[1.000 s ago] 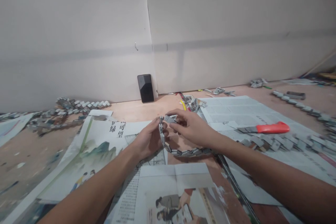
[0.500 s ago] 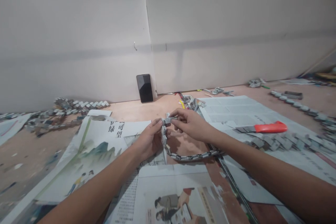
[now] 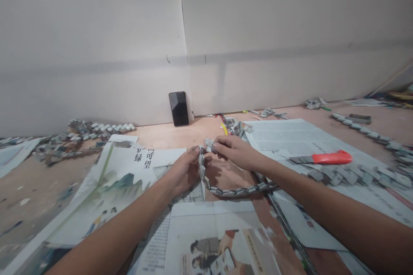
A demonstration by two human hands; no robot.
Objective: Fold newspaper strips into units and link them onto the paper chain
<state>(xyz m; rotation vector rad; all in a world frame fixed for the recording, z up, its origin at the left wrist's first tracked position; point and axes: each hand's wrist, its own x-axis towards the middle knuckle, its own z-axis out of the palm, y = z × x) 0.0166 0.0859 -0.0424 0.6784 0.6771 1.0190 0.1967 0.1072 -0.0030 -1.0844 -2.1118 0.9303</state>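
Observation:
My left hand (image 3: 186, 171) is closed on the upper end of a folded-paper chain (image 3: 232, 192), made of small newspaper links. From there the chain hangs down and curves right across the table, passing under my right forearm. Close beside that end, my right hand (image 3: 232, 151) pinches a small folded paper strip (image 3: 209, 144) between thumb and fingers. Whether the strip touches the chain's end I cannot tell. Sheets of newspaper (image 3: 213, 215) lie below both hands.
A red-handled utility knife (image 3: 332, 157) rests on newspaper at right, near a wider folded-paper chain (image 3: 358, 175). More paper chains (image 3: 109, 128) are heaped at left. A black phone (image 3: 179, 109) leans on the white panel (image 3: 274, 47). Crumpled paper pieces (image 3: 238, 126) lie behind my hands.
My right hand has turned slightly and moved a little to the right with the paper strip, which now tilts upward. The left hand keeps its hold on the chain's end.

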